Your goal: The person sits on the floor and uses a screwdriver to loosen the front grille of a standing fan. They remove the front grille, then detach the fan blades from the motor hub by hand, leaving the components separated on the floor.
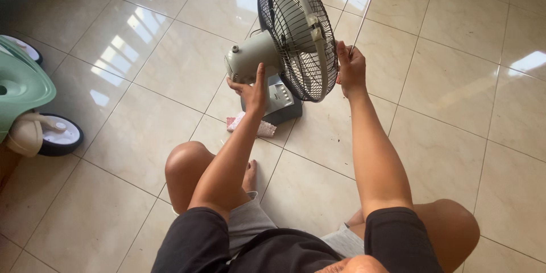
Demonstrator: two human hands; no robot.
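Setting: person seated on a glossy tiled floor point(443, 79), knees spread, a small desk fan point(284, 51) standing just ahead of them.
Fan position: upright on its grey base point(284, 105), tilted a little; wire cage point(301, 34) faces the person's right, motor housing point(250, 57) points to their left.
Left hand point(250, 88): wrapped against the underside and back of the motor housing, thumb up along its side; gripping, steadying the head.
Right hand point(350, 68): at the cage's front rim, fingers closed around the plastic band; whether it pinches a clip or only the rim, cannot tell.
Key relation: fan's axis runs left to right between the two hands, so motor end lies at the left hand, cage face at the right. Right hand is the nearer to the cage rim; left only braces.
Thin rod point(367, 5): pale line rising from near the right hand toward the top edge; whether the hand holds it is unclear.
Nearby: pink cloth point(264, 129) on the floor touching the base, just behind the left wrist.
Off to the side: green ride-on toy point(23, 88) with dark wheels point(60, 135), well apart at the left edge.
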